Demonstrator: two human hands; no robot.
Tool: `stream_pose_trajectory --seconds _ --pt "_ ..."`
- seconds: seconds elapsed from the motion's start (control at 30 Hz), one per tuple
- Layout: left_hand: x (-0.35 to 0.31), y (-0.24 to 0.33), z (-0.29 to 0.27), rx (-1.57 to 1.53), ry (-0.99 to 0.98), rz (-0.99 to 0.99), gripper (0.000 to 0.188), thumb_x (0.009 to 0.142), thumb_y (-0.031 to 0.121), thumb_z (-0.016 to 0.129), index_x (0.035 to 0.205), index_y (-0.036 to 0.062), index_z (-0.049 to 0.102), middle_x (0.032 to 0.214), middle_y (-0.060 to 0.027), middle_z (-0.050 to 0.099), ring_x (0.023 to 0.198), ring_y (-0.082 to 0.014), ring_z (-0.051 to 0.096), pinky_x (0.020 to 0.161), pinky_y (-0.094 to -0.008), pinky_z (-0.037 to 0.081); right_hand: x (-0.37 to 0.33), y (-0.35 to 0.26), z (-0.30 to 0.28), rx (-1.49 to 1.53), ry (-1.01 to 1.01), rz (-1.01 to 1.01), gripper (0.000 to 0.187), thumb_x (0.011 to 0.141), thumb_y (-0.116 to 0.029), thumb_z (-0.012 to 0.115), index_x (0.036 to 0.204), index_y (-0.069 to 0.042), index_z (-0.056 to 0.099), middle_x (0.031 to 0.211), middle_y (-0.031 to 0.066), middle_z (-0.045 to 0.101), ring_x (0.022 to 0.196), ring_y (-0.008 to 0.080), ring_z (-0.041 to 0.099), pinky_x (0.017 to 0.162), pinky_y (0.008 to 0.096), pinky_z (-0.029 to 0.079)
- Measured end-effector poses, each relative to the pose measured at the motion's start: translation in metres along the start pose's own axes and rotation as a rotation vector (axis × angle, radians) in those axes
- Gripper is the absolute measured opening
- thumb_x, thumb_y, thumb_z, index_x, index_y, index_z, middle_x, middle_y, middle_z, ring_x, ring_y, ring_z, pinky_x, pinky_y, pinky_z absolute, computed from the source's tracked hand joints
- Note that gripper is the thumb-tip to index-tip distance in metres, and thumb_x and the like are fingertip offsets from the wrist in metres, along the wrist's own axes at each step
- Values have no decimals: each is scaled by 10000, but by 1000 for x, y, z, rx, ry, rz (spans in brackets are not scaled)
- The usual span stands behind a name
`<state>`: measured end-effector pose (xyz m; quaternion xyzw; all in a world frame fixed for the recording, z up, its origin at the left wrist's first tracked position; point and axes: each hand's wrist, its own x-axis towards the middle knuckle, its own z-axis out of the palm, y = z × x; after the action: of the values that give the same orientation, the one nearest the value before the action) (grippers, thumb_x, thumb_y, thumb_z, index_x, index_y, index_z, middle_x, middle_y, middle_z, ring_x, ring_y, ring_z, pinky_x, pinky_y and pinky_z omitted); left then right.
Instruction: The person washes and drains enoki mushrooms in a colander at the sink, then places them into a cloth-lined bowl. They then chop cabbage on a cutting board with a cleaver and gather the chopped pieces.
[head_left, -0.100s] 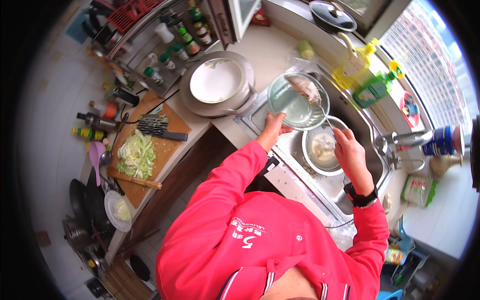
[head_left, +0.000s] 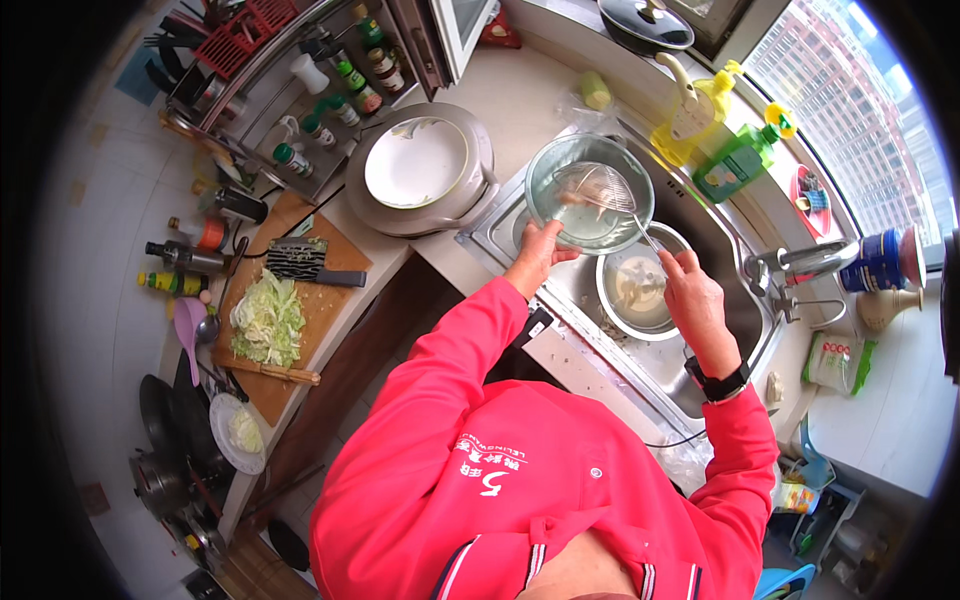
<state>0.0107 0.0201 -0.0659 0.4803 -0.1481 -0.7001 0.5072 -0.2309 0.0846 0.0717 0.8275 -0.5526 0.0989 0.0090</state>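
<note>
My left hand (head_left: pixel 538 258) grips the near rim of a clear glass bowl (head_left: pixel 540 195), held over the sink's left edge. With my right hand (head_left: pixel 692 305) I hold the thin handle of a wire mesh skimmer (head_left: pixel 612 182), its round head inside the bowl's opening. Pale pink food (head_left: pixel 583 197) shows under and beside the mesh; its exact kind is unclear. Below, in the sink, stands a round white-and-metal bowl (head_left: pixel 606 312) with cloudy liquid and something pale in it.
The steel sink (head_left: pixel 700 395) has a faucet (head_left: pixel 815 260) at its right. Soap bottles (head_left: pixel 735 165) line the window side. Left of the bowl, a white dish (head_left: pixel 415 165) sits on a grey lidded pot. Farther left, a cutting board (head_left: pixel 325 235) carries chopped cabbage (head_left: pixel 268 320) and a cleaver (head_left: pixel 300 260).
The skimmer's head has turned over and lowered into the glass bowl. The pink food that lay in it is now under the mesh, in the bowl. The view has shifted slightly.
</note>
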Motion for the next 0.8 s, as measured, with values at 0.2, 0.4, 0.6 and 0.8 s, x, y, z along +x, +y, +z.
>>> stream_pose_trajectory --seconds 0.2,0.4,0.6,0.8 --pt "-3 -19 -10 93 12 -111 421 807 102 545 1194 -11 426 969 -181 603 580 -324 661 431 -355 571 -26 9 -16 77 109 73 356 801 -35 573 1142 -133 602 961 61 578 696 289 629 578 382 515" --pt "3 -14 -6 68 -22 -91 462 829 118 491 1268 27 375 898 -187 625 528 -289 646 388 -338 544 -53 7 -16 301 15 145 377 824 1 583 1191 -81 569 963 108 580 796 307 628 667 369 512" --pt "1 5 -11 205 -3 67 398 824 145 524 1160 -68 507 938 -193 646 581 -289 662 443 -328 557 -89 42 -16 497 138 376 358 894 -40 493 1250 -68 524 1048 126 564 950 289 591 827 335 461" --pt "0 21 -19 149 41 44 408 806 122 528 1172 -51 479 923 -179 650 584 -325 671 419 -326 560 -119 80 40 -48 -165 519 373 838 -59 509 1186 -176 573 928 117 571 784 325 626 665 449 507"
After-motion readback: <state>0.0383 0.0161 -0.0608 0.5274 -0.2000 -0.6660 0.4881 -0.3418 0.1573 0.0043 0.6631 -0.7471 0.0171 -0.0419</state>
